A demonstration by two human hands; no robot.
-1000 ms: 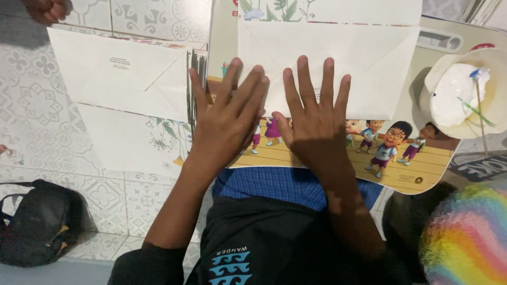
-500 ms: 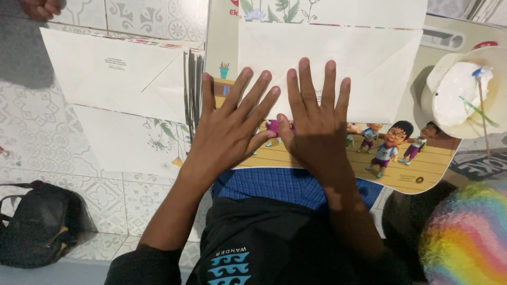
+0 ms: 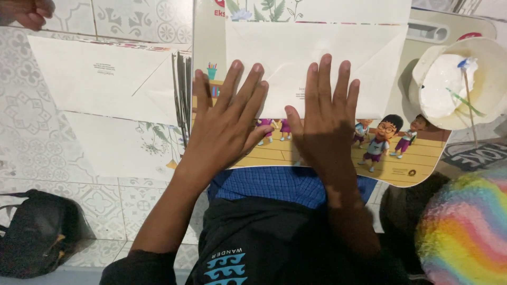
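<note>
I see both hands laid palm-down, fingers spread, on a white envelope (image 3: 317, 68) that lies flap side up on a small lap desk (image 3: 417, 169) printed with cartoon children. The left hand (image 3: 224, 124) covers the envelope's lower left corner, its fingertips on the paper and its palm over the desk's printed surface. The right hand (image 3: 327, 121) sits just beside it, fingers flat across the envelope's lower middle edge, thumb angled toward the left hand. Neither hand pinches or grasps anything; both press flat. To the left, a second white envelope (image 3: 105, 79) rests on the tiled floor (image 3: 31, 153), overlapping a floral-printed sheet (image 3: 127, 150) beneath it. A thin dark stack of edges (image 3: 182, 89) stands between that envelope and the desk; I cannot tell what it is. At the right, a white bowl of white paste (image 3: 449, 84) holds thin sticks. A black bag (image 3: 37, 232) lies at lower left. Another person's hand (image 3: 26, 10) shows at the top left corner, and a rainbow-coloured object (image 3: 465, 227) fills the lower right.
</note>
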